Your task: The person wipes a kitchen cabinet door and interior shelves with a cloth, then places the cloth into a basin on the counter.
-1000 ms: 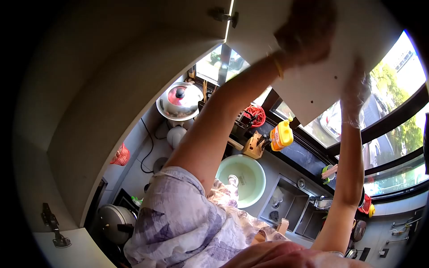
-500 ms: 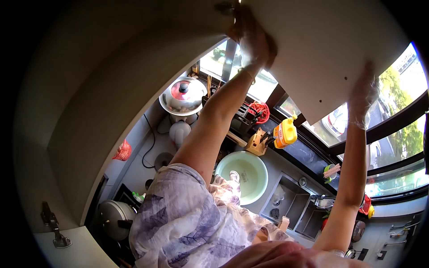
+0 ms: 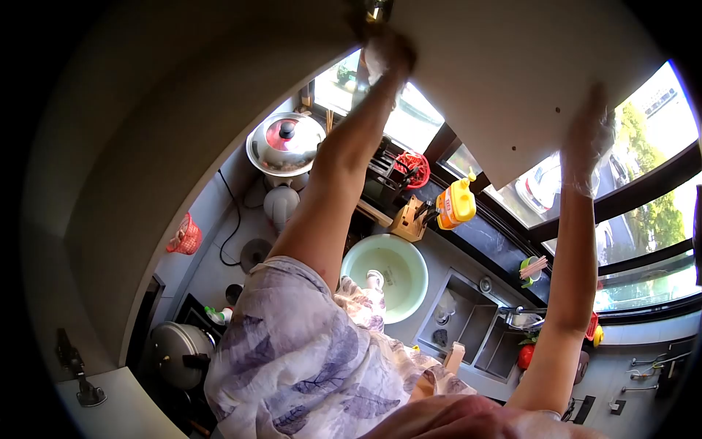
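My left hand (image 3: 386, 57), in a thin clear glove, is raised at the top, beside the metal hinge (image 3: 379, 10) joining a pale cabinet door (image 3: 504, 80) to the cabinet. Shadow and blur hide its fingers, so whether they hold anything cannot be made out. Also in a clear glove, my right hand (image 3: 589, 146) lies against the door near its outer edge, fingers stretched upward. Two small dark holes show in the door near its lower corner. On the left, the cabinet side panel (image 3: 139, 146) curves down to another hinge (image 3: 82, 377).
Below are a pale green basin (image 3: 419, 282), a steel sink (image 3: 457, 314), a knife block (image 3: 407, 221) and a yellow bottle (image 3: 456, 203). A lidded steel pot (image 3: 272, 157) stands further left, with a pressure cooker (image 3: 175, 355) lower down. Windows (image 3: 643, 219) line the right.
My left hand has shifted up and left, closer to the upper hinge. My right hand stays against the door. The whole view has moved slightly.
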A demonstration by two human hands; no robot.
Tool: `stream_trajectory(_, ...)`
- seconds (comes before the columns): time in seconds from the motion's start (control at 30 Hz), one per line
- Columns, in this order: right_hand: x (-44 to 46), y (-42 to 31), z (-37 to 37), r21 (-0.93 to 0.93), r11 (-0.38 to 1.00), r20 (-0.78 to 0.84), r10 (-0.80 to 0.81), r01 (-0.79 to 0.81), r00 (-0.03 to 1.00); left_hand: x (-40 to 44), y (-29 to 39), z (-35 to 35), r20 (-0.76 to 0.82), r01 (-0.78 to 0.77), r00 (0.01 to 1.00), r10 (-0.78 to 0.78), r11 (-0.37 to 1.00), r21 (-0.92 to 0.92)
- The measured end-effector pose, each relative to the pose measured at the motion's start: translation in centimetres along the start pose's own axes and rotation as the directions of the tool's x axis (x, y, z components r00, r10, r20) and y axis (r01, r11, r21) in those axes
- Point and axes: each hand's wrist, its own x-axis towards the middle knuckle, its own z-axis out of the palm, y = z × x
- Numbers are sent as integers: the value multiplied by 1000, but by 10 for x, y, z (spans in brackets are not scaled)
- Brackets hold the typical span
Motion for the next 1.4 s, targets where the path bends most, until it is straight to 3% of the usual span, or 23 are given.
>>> stream_trajectory(0.1, -2, 8, 2, -239, 878, 40, -418, 415, 908, -67, 23, 25, -132, -58, 989, 59, 998, 9)
stream_trajectory(0.2, 4, 11, -7, -416, 865, 81, -273, 281, 959, -163, 51, 59, -141, -253, 942, 305, 920, 299)
stream_trajectory(0.23, 4, 13, -7, -331, 897, 63, -288, 293, 955, -186, 54, 68, -130, -308, 922, 365, 894, 324)
stream_trajectory(0.3, 5, 19, -6, -157, 934, 26, -320, 320, 947, -213, 96, -4, -175, -360, 929, 328, 909, -210)
stream_trajectory(0.37, 7, 22, -9, -45, 983, 18, -176, 177, 984, -179, 72, 11, -145, -302, 953, 266, 876, -377)
stream_trajectory(0.5, 0, 10, -3, -76, 995, -41, -74, 71, 996, -23, -35, 85, 113, 15, 993, 29, 929, -370)
stream_trajectory(0.57, 1, 13, -3, -217, 946, -17, -249, 239, 968, 14, -13, 13, 166, 123, 981, -99, 981, -146)
stream_trajectory(0.63, -3, 12, -3, -269, 927, -10, -273, 260, 962, -2, -12, 10, 175, 147, 980, -99, 946, -288)
stream_trajectory(0.7, -5, 6, -1, -228, 962, -44, -165, 150, 985, -13, -11, 5, 169, 162, 981, -99, 893, -420)
stream_trajectory(0.8, 2, 15, -9, -444, 786, 88, -440, 430, 894, -51, -1, 1, -140, -27, 989, -37, 903, -430)
stream_trajectory(0.9, -2, -1, -4, -144, 989, -26, 22, -26, 999, -60, 0, 35, -122, -71, 992, 13, 871, -485)
stream_trajectory(0.93, 2, 5, -6, -135, 991, -36, -16, 11, 999, -52, 3, 40, -53, -49, 998, 28, 888, -458)
stream_trajectory(1.0, 6, 19, -12, -205, 972, -32, -127, 118, 991, -20, 20, 14, 41, -3, 999, 6, 997, -78)
stream_trajectory(1.03, 6, 21, -15, -273, 943, -22, -204, 191, 979, 4, 10, 19, 20, -139, 990, 139, 947, 290)
stream_trajectory(1.07, 3, 14, -10, -391, 869, 17, -324, 304, 946, 29, 0, 22, -1, -209, 963, 269, 750, 627)
stream_trajectory(1.1, 1, 12, -8, -360, 885, 26, -308, 296, 951, 47, -17, 36, 79, -241, 843, 532, 242, 940)
stream_trajectory(1.17, -4, 9, -3, -297, 914, 46, -275, 276, 960, 35, -17, 36, -71, -203, 945, 318, 746, 635)
stream_trajectory(1.2, -7, 9, -2, -192, 964, 33, -183, 186, 983, 24, -13, 29, -97, -126, 979, 178, 908, 399)
stream_trajectory(1.23, -6, 9, -2, -250, 950, 39, -181, 185, 983, 15, -5, 20, -88, -26, 995, 38, 991, 131)
stream_trajectory(1.27, -6, 8, -2, -307, 934, 44, -179, 184, 983, -3, 8, 5, 15, -21, 1000, 20, 998, 59)
stream_trajectory(1.3, -7, 8, -3, -515, 818, 79, -252, 256, 964, -22, 21, -10, 119, -1, 993, 2, 1000, -11)
stream_trajectory(1.33, -6, 6, -3, -692, 650, 127, -317, 313, 940, -59, 42, -30, 49, -19, 998, 26, 990, -142)
stream_trajectory(1.4, -7, -5, 1, -376, 923, 12, -84, 82, 996, -91, 28, 26, -179, -181, 941, 287, 874, 451)
